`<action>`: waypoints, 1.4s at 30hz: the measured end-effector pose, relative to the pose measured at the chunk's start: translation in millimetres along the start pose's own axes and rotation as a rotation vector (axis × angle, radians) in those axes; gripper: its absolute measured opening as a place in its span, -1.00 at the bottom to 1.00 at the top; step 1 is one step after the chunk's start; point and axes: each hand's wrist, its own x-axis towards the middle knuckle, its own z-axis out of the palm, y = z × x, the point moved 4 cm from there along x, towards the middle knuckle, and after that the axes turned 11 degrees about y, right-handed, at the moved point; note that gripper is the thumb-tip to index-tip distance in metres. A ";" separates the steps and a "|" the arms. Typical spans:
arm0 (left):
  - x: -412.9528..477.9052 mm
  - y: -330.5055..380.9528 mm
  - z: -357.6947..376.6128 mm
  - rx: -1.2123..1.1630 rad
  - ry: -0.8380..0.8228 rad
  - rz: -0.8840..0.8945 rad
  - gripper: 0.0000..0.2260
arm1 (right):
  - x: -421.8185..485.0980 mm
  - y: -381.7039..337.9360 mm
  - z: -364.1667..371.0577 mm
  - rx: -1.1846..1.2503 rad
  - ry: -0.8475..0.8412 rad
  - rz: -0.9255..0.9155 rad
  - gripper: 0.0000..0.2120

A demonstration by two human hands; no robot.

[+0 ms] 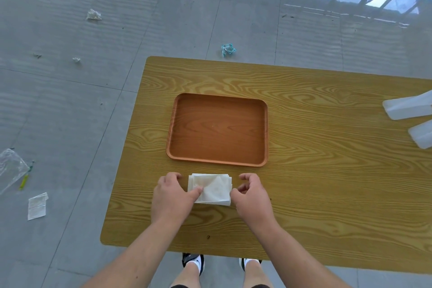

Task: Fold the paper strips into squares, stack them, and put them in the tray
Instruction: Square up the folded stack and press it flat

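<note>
A small stack of folded white paper squares [214, 188] lies on the wooden table [327, 182], just in front of the near rim of an orange-brown tray [217, 161]. The tray holds nothing. My left hand [174, 196] rests at the stack's left side, its thumb pressing down on the top sheet. My right hand [251, 196] sits at the stack's right edge with curled fingers, its fingertips touching that edge. Whether either hand grips the paper is unclear; the stack lies flat on the table.
Two white plastic objects [408, 107] lie at the table's right edge. On the grey tiled floor to the left lie scraps: a folded paper [37, 206], a clear bag [10, 168], crumpled bits [93, 15], a teal wrapper [228, 49]. My shoes show below the table's near edge.
</note>
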 end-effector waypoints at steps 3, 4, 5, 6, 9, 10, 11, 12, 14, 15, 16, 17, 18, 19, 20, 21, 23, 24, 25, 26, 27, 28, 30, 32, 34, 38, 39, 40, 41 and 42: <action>1.1 4.4 2.9 -0.043 -0.130 -0.093 -0.40 | -4.1 -1.7 7.1 0.006 -0.056 -0.003 -0.63; 1.6 8.2 4.0 -0.059 -0.178 -0.136 -0.46 | -5.5 -1.7 10.7 0.044 -0.078 0.024 -0.64; 1.9 12.2 4.2 -0.068 -0.213 -0.171 -0.52 | -6.9 -1.4 14.2 0.083 -0.094 0.059 -0.63; 2.2 15.4 4.8 -0.081 -0.234 -0.198 -0.58 | -8.0 -1.0 16.8 0.121 -0.103 0.097 -0.62; 2.5 22.4 8.5 -0.185 -0.246 -0.233 -0.68 | -6.6 0.8 21.2 0.209 -0.101 0.185 -0.61; 1.9 24.0 9.7 -0.236 -0.242 -0.239 -0.68 | -5.4 1.6 21.8 0.230 -0.098 0.205 -0.61; 0.8 25.3 10.4 -0.291 -0.234 -0.250 -0.67 | -4.2 2.6 22.1 0.250 -0.097 0.222 -0.61; -0.6 26.3 10.4 -0.351 -0.226 -0.272 -0.65 | -2.7 4.0 22.3 0.261 -0.098 0.236 -0.61; -3.5 27.4 11.1 -0.479 -0.237 -0.347 -0.60 | -0.5 6.3 23.1 0.259 -0.106 0.257 -0.61; -5.4 28.0 12.0 -0.525 -0.260 -0.376 -0.60 | 0.2 7.3 23.5 0.261 -0.111 0.265 -0.60; -6.8 28.4 12.5 -0.541 -0.289 -0.387 -0.61 | 0.5 8.0 23.7 0.274 -0.117 0.272 -0.60; -7.9 29.0 12.3 -0.535 -0.316 -0.378 -0.63 | 0.7 8.4 23.8 0.292 -0.124 0.280 -0.60; -8.7 29.9 11.1 -0.518 -0.330 -0.351 -0.67 | 0.8 9.1 23.6 0.308 -0.132 0.287 -0.61; -9.2 30.6 8.9 -0.502 -0.331 -0.308 -0.71 | 1.0 9.8 23.3 0.314 -0.140 0.292 -0.61; -9.3 31.6 6.5 -0.492 -0.331 -0.252 -0.74 | 1.6 10.8 22.8 0.309 -0.149 0.296 -0.61; -9.7 32.5 4.8 -0.494 -0.341 -0.193 -0.76 | 2.3 11.5 22.2 0.297 -0.157 0.297 -0.61; -12.1 34.9 2.0 -0.569 -0.402 -0.101 -0.79 | 3.4 11.0 19.6 0.296 -0.167 0.277 -0.56; -14.0 36.2 0.0 -0.648 -0.444 -0.076 -0.80 | 3.7 9.8 17.7 0.312 -0.172 0.253 -0.50; -15.9 38.0 -2.1 -0.727 -0.482 -0.058 -0.80 | 3.7 7.6 15.5 0.334 -0.190 0.222 -0.42; -17.6 39.8 -4.7 -0.792 -0.516 -0.044 -0.80 | 2.7 4.4 13.9 0.362 -0.228 0.192 -0.35; -19.0 42.0 -6.9 -0.842 -0.545 -0.035 -0.80 | 2.0 1.0 13.0 0.401 -0.277 0.172 -0.30; -20.1 44.0 -8.7 -0.885 -0.567 -0.034 -0.79 | 1.7 -2.6 12.4 0.452 -0.324 0.166 -0.30; -21.2 47.0 -9.2 -0.932 -0.583 -0.045 -0.78 | 2.9 -11.0 10.2 0.541 -0.383 0.161 -0.44; -19.6 48.3 -8.8 -0.901 -0.544 -0.031 -0.78 | 6.9 -19.5 5.2 0.536 -0.366 0.105 -0.65; -15.4 46.1 -6.0 -0.807 -0.467 0.030 -0.80 | 11.4 -23.6 -1.7 0.448 -0.289 0.000 -0.79; -8.7 41.0 1.5 -0.370 -0.220 0.364 -0.77 | 11.5 -21.9 -7.8 0.134 -0.185 -0.258 -0.76; -10.2 39.9 3.3 -0.252 -0.176 0.448 -0.71 | 10.1 -20.0 -7.6 0.031 -0.160 -0.324 -0.75; -12.6 39.6 4.9 -0.180 -0.151 0.510 -0.64 | 8.3 -18.6 -8.0 -0.060 -0.126 -0.392 -0.75; -15.2 40.2 6.7 -0.137 -0.134 0.556 -0.58 | 6.4 -18.1 -8.4 -0.132 -0.087 -0.454 -0.74; -17.8 42.2 8.2 -0.107 -0.111 0.598 -0.55 | 4.5 -17.7 -8.6 -0.186 -0.048 -0.506 -0.71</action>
